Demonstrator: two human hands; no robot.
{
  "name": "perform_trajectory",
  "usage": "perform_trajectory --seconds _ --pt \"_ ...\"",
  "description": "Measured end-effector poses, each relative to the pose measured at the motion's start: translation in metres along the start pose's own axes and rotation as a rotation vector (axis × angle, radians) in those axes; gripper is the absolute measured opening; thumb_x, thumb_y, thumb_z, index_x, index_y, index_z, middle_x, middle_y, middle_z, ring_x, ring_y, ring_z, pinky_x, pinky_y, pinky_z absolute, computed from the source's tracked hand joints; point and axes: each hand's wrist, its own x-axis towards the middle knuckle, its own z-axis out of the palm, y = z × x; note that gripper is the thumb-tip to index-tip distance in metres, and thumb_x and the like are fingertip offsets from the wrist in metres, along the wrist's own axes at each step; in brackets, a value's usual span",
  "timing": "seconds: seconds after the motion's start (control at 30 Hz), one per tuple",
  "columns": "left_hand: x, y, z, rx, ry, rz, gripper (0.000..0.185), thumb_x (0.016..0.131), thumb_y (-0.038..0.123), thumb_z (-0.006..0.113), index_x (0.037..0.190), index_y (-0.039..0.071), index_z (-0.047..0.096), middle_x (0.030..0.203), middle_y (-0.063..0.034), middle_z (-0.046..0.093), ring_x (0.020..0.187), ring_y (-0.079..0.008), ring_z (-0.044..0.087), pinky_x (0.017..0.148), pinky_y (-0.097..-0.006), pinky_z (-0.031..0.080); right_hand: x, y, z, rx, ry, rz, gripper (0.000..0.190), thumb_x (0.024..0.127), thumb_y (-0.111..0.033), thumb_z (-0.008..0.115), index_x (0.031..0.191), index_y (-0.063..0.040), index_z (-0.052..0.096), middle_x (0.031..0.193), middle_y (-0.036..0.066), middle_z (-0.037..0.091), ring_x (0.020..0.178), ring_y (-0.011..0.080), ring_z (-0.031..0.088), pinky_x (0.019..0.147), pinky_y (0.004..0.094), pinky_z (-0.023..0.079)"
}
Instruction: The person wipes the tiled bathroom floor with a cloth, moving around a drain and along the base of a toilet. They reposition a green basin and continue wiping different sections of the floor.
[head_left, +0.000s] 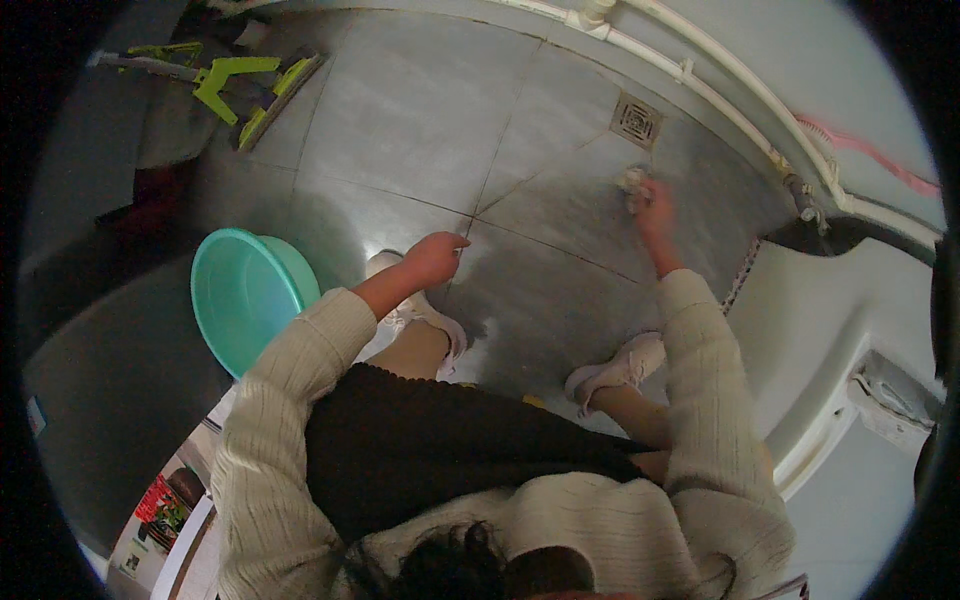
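My right hand (654, 206) grips a small, pale, crumpled object (634, 182), perhaps a cloth or scrubber; blur hides its exact kind. It is low over or against the grey tiled floor (555, 180), just below a square metal floor drain (637, 120). My left hand (439, 259) hangs above my shoe with its fingers curled and nothing visible in them. A turquoise plastic basin (247, 300) stands to the left of that hand, tilted in this view; no contents show in it.
A squeeze mop with lime-green parts (225, 82) lies at the upper left. White pipes (697, 75) run along the wall, with a pink brush (870, 150) near them. A white ceramic fixture (795, 315) stands at the right. My light shoes (626, 367) are on the floor.
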Motion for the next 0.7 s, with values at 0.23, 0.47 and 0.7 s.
perform_trajectory --seconds 0.23,0.47,0.7 --pt "-0.001 -0.018 -0.002 -0.066 0.115 -0.077 0.037 0.083 0.004 0.049 0.116 0.007 0.065 0.115 -0.0204 0.063 0.107 -0.0370 0.058 0.096 -0.0432 0.045 -0.036 -0.068 0.079 -0.205 -0.068 -0.279 0.041 0.091 -0.015 0.051 0.130 -0.001 0.048 0.135 0.018 0.045 0.128 0.0327 0.041 0.108 0.0387 0.033" --pt "0.001 -0.017 -0.006 -0.060 0.155 -0.050 0.037 0.082 0.003 0.048 0.114 0.005 0.066 0.113 -0.0207 0.063 0.106 -0.0370 0.058 0.095 -0.0435 0.045 -0.110 -0.153 0.156 -0.184 -0.200 -0.755 0.035 0.097 -0.023 0.048 0.123 -0.001 0.051 0.127 0.018 0.051 0.123 0.0328 0.046 0.100 0.0408 0.039" --pt "0.000 -0.001 -0.008 -0.122 0.166 0.001 0.036 0.080 0.007 0.050 0.112 0.006 0.066 0.113 -0.0188 0.063 0.108 -0.0365 0.057 0.094 -0.0429 0.046 -0.151 -0.098 0.074 0.009 -0.467 -0.147 0.024 0.091 -0.017 0.057 0.110 -0.004 0.061 0.120 0.012 0.057 0.107 0.0302 0.058 0.085 0.0377 0.048"
